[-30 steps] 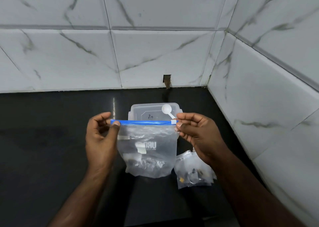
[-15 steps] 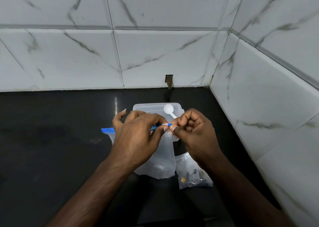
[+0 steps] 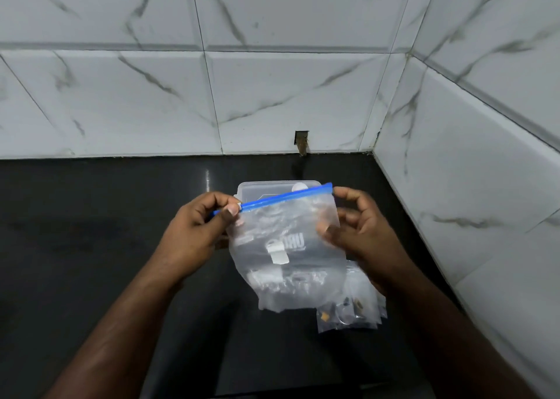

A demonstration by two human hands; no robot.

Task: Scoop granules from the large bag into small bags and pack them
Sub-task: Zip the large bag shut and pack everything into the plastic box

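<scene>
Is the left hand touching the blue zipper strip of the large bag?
Touching. The head view shows the left hand pinching the blue zipper strip at its left end.

Spoon (image 3: 300, 186) (mostly behind bag (image 3: 291, 256))

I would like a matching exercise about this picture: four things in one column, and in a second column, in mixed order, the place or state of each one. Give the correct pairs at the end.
Things
1. large zip bag
2. left hand
3. clear plastic box
4. small bags

Places or states
A. lies on the black counter, partly behind the blue zip strip
B. lie on the counter under the right hand
C. held up in the air between both hands
D. pinches the white slider at one end of the zip strip

Pairs: 1-C, 2-D, 3-A, 4-B
</scene>
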